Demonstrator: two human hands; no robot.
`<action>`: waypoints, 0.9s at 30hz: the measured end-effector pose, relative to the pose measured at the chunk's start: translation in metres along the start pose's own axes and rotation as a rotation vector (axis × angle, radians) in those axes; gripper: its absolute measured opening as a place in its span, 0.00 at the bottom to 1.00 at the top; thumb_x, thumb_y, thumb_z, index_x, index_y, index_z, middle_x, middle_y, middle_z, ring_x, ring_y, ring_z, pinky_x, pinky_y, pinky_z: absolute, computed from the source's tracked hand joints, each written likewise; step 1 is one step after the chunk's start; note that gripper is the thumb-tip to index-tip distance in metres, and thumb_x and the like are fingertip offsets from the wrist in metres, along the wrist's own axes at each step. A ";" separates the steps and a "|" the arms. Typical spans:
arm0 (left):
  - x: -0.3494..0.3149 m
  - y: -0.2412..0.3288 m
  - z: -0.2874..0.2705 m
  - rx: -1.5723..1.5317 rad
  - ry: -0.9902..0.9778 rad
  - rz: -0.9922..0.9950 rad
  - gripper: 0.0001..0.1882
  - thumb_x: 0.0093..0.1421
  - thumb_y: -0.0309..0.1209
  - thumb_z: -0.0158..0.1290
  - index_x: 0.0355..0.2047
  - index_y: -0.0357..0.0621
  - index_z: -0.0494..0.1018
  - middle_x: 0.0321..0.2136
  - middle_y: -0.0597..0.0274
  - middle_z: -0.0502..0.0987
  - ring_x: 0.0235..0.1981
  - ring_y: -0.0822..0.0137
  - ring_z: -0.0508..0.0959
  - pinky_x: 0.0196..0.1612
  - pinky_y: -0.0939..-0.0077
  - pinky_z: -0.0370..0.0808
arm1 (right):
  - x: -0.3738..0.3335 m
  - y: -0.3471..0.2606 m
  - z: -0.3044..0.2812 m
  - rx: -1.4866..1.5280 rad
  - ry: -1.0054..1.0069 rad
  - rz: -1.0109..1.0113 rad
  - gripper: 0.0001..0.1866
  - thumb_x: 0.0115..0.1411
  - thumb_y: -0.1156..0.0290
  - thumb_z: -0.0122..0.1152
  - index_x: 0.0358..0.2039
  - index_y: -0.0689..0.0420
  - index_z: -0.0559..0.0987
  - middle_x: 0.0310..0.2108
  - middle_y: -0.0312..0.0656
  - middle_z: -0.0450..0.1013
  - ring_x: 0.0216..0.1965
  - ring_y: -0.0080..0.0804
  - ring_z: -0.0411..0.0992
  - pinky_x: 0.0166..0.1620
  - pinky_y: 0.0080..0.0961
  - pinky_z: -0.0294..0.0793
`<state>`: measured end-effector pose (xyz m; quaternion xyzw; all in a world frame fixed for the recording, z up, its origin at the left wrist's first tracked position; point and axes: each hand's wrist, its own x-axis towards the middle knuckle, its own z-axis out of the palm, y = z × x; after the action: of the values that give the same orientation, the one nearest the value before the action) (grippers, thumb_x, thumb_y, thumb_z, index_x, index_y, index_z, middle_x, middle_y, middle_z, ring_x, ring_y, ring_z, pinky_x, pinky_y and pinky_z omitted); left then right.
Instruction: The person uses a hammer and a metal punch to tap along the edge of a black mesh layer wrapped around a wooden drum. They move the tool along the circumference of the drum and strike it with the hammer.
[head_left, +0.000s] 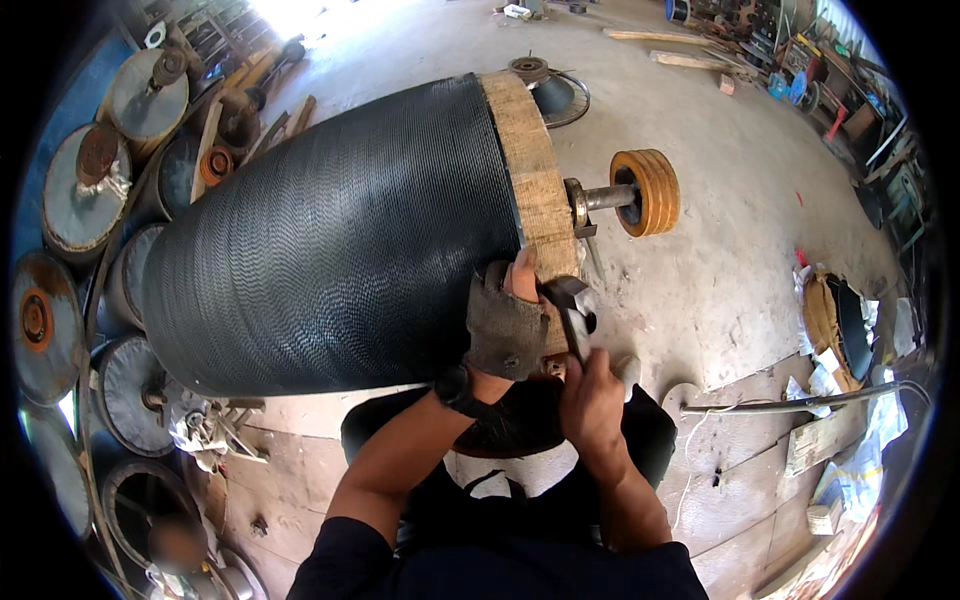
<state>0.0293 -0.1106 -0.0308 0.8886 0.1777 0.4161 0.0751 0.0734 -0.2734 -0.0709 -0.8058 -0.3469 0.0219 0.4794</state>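
Right hand [595, 400] is closed on a hammer-like tool [575, 312] beside the gloved left hand [507, 325], whose hold cannot be determined, at the wooden end band [538, 190] of the black ribbed drum [330, 240] before the person, judged heavy, stiff and best gripped by its shaft [606, 197].
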 end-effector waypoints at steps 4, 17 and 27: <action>-0.009 0.014 -0.021 -0.069 0.010 -0.005 0.34 0.52 0.24 0.61 0.60 0.30 0.64 0.40 0.47 0.74 0.36 0.49 0.75 0.42 0.54 0.72 | -0.002 0.008 -0.004 0.093 0.034 -0.062 0.17 0.68 0.72 0.54 0.53 0.69 0.69 0.25 0.62 0.75 0.27 0.66 0.76 0.28 0.48 0.75; -0.164 0.021 0.026 -0.038 -0.734 0.059 0.11 0.60 0.37 0.55 0.36 0.42 0.76 0.36 0.52 0.78 0.38 0.53 0.79 0.43 0.57 0.77 | -0.006 0.015 0.011 0.118 0.181 -0.142 0.13 0.72 0.67 0.47 0.38 0.66 0.68 0.17 0.51 0.68 0.19 0.51 0.70 0.23 0.43 0.65; -0.167 0.022 0.024 -0.052 -0.649 0.132 0.12 0.62 0.36 0.50 0.36 0.40 0.77 0.34 0.51 0.79 0.36 0.54 0.79 0.40 0.59 0.76 | -0.006 0.007 0.009 0.126 0.233 -0.325 0.13 0.72 0.67 0.48 0.37 0.66 0.70 0.20 0.42 0.71 0.20 0.32 0.70 0.24 0.26 0.68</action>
<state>-0.0451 -0.1934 -0.1595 0.9822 0.0756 0.1198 0.1234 0.0695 -0.2722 -0.0829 -0.7048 -0.4127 -0.1274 0.5628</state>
